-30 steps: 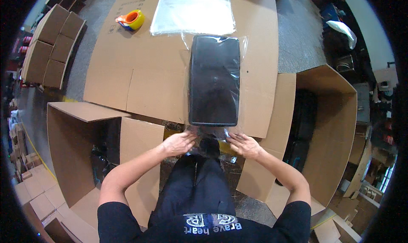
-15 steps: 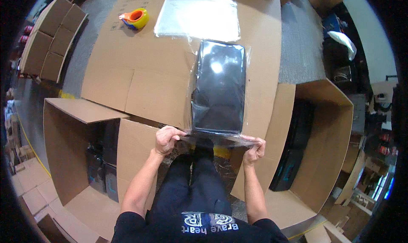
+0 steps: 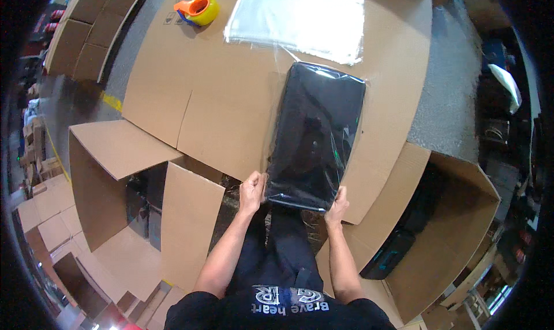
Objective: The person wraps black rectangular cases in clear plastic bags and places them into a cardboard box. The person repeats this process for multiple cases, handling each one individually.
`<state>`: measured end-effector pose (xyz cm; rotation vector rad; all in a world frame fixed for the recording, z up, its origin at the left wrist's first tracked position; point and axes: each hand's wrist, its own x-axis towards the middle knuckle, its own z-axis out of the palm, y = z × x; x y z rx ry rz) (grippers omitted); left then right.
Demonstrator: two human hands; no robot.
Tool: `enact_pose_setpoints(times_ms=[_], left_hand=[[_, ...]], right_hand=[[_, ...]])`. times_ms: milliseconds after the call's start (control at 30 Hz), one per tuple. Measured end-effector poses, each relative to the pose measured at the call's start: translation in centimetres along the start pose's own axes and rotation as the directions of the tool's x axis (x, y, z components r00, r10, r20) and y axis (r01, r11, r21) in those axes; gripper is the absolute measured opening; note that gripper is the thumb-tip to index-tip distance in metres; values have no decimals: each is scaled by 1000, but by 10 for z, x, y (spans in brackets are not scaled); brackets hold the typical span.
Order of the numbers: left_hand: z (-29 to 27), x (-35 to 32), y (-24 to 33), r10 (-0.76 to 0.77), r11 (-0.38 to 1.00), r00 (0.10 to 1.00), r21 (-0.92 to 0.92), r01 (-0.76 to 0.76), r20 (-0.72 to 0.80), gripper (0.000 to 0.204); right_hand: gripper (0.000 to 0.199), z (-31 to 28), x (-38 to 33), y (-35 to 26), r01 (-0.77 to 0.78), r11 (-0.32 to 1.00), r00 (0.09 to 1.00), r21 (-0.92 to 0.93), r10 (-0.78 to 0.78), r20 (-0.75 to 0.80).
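A black rectangular box (image 3: 316, 135) in a clear plastic bag lies on a cardboard-covered surface (image 3: 231, 116), its near end at the surface's front edge. At its near left corner, my left hand (image 3: 251, 192) is closed on the plastic bag. Opposite, my right hand (image 3: 337, 206) grips the bag at the near right corner. The wrap lies close over the box's top, with creases along the right side. Just beyond the far end sits a pile of clear plastic bags (image 3: 297, 23).
A yellow and orange tape dispenser (image 3: 199, 10) rests at the far left of the cardboard. Open cartons holding dark boxes stand on both sides of me, a left carton (image 3: 98, 185) and a right carton (image 3: 456, 232). Stacked cartons (image 3: 86, 30) are farther left.
The loose bag end that was stretched toward me between both hands is now drawn in against the box. My hands have moved closer together, and the view has shifted and turned.
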<state>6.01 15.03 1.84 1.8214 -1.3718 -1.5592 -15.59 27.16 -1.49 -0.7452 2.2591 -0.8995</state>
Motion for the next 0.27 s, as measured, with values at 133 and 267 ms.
enact_pose_setpoints(times_ms=[133,267], left_hand=[[2,14,-1,-94,970,995,221,102,-45,30],[10,55,42,-31,809,999,-587,30,9,35]], right_hand=[[23,-4,20,23,89,976,985,-200,-57,163],[46,-25,77,10,-584,795,786,164,504,357]])
